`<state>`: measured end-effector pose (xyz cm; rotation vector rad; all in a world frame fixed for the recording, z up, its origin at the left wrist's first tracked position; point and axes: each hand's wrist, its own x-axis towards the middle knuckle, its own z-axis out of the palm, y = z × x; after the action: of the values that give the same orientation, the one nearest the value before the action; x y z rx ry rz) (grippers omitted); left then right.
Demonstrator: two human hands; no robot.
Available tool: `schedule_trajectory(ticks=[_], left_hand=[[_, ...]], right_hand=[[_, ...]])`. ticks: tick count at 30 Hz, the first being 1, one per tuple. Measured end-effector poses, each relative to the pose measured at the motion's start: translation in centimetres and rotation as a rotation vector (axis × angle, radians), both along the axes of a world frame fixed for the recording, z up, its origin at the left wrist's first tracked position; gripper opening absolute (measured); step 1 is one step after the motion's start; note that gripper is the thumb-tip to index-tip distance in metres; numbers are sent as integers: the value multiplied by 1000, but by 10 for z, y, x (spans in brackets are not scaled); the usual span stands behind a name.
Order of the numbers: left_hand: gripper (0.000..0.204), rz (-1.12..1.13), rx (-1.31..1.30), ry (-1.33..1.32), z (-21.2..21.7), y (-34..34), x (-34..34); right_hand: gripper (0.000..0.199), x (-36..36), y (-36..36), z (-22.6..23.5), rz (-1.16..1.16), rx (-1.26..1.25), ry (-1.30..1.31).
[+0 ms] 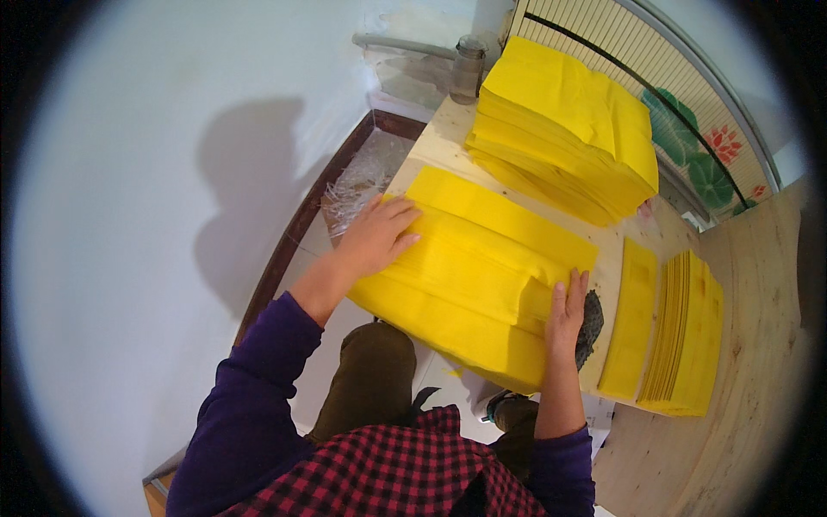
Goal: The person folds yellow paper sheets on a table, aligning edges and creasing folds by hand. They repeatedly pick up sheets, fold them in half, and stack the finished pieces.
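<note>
A wide yellow fabric sheet (465, 258), folded in long bands, lies across the near part of the wooden table and hangs over its front edge. My left hand (376, 234) rests on the sheet's left end, fingers stretched over the surface. At the right end, my right hand (567, 310) lies along a smaller folded flap with its fingers extended. Neither hand visibly grips the cloth. Beside my right wrist a dark grey patterned piece (589, 327) shows partly from behind the hand.
Behind the sheet rises a thick stack of yellow fabric (564, 121). To the right are a flat folded yellow strip (628, 317) and a row of folded yellow pieces (682, 336). A clear jar (468, 69) stands at the back. Clear plastic wrap (366, 181) lies beside the wall.
</note>
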<state>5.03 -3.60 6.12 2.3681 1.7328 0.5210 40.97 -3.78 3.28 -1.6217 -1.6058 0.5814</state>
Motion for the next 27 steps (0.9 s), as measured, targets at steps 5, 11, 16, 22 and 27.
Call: schedule_trajectory(ticks=[5, 11, 16, 22, 27], left_hand=[[43, 64, 55, -13, -11, -14, 7], [48, 119, 23, 0, -16, -21, 15], [51, 134, -26, 34, -17, -21, 14], [50, 136, -39, 20, -18, -21, 14], [50, 166, -45, 5, -20, -22, 18]], right_hand=[[59, -1, 2, 3, 4, -10, -43], [60, 9, 1, 13, 1, -40, -45], [60, 15, -1, 22, -16, -20, -14], [65, -21, -7, 36, 163, 241, -429], [73, -93, -4, 38, 337, 89, -494]])
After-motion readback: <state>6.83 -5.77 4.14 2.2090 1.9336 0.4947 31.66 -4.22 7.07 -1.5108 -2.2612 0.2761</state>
